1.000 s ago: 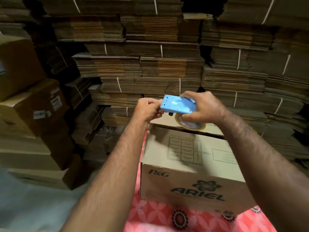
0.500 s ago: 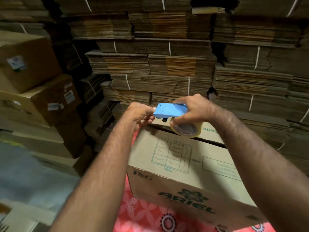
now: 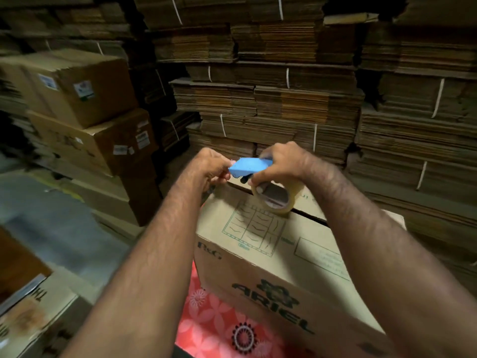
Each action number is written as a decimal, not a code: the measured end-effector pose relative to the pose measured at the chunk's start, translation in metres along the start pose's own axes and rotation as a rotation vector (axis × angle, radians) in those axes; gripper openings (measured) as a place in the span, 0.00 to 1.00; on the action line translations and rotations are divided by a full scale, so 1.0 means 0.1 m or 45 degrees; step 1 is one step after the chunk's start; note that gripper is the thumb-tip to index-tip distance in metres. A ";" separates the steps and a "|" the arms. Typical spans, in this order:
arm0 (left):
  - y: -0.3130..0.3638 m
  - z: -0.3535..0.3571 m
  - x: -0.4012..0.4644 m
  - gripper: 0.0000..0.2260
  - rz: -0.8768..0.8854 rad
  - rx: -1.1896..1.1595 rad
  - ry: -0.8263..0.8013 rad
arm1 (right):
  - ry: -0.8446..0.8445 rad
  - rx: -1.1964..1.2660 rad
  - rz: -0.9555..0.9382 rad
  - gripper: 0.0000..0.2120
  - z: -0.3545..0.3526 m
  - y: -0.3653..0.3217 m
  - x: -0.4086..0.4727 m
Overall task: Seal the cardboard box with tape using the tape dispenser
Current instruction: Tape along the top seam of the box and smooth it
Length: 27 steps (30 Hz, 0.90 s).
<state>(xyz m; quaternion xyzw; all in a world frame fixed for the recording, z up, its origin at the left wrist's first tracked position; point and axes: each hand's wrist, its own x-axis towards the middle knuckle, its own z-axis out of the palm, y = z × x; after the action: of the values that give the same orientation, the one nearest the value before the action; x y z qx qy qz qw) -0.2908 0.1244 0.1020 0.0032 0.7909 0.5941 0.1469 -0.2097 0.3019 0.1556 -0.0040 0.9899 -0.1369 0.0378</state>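
One blue plastic tape dispenser (image 3: 249, 167), clear tape roll (image 3: 277, 198), above one matte cardboard Ariel box (image 3: 271, 254); right hand (image 3: 280, 164) grip curled round dispenser, left hand (image 3: 210, 167) grip pinching its front end.

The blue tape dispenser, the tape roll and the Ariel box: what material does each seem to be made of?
Blue tape dispenser: probably plastic, matte, evenly coloured.
Tape roll: clear glossy film, apparently on a brown, likely cardboard core.
Ariel box: tan cardboard, matte, with printed ink.
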 end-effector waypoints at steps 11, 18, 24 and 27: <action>-0.30 0.01 -0.03 0.05 -0.109 0.014 0.017 | -0.022 -0.007 0.044 0.41 0.36 0.07 0.01; -0.30 -0.11 0.06 0.08 -0.096 0.013 -0.048 | -0.065 -0.131 0.131 0.48 0.33 0.09 -0.01; -0.38 -0.29 0.16 0.06 -0.077 -0.002 -0.054 | -0.112 -0.193 0.157 0.45 0.29 -0.03 -0.03; -0.47 -0.56 0.26 0.05 -0.084 0.017 0.005 | -0.168 -0.284 0.158 0.43 0.27 -0.02 -0.10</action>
<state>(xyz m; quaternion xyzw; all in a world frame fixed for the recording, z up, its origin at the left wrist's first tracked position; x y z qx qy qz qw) -0.3211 0.0630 0.0653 -0.0231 0.7947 0.5837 0.1648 -0.1979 0.2923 0.1306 0.0442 0.9926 -0.0229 0.1105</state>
